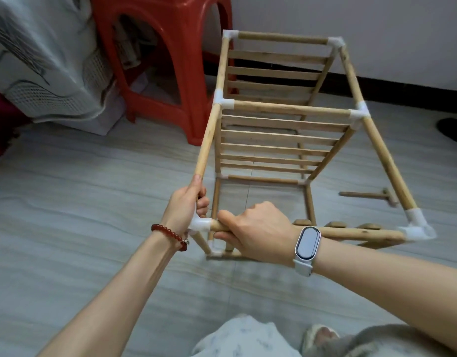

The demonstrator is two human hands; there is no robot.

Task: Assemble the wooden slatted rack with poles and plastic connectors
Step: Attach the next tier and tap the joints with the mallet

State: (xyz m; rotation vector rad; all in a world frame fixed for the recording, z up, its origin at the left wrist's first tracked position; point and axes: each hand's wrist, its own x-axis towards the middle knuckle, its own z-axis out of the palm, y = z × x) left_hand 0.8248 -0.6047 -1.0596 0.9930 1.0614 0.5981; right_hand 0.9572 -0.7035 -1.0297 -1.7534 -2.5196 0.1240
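So, near corner of the rack getting seated, frame standing on the tiled floor

Left hand is curled round the upright pole just above the white connector; right hand grips the front cross pole right beside it. Push crooked and I'd guess that joint pops out, or the other 3 corners twist loose. 1 spare pole lies on the floor.
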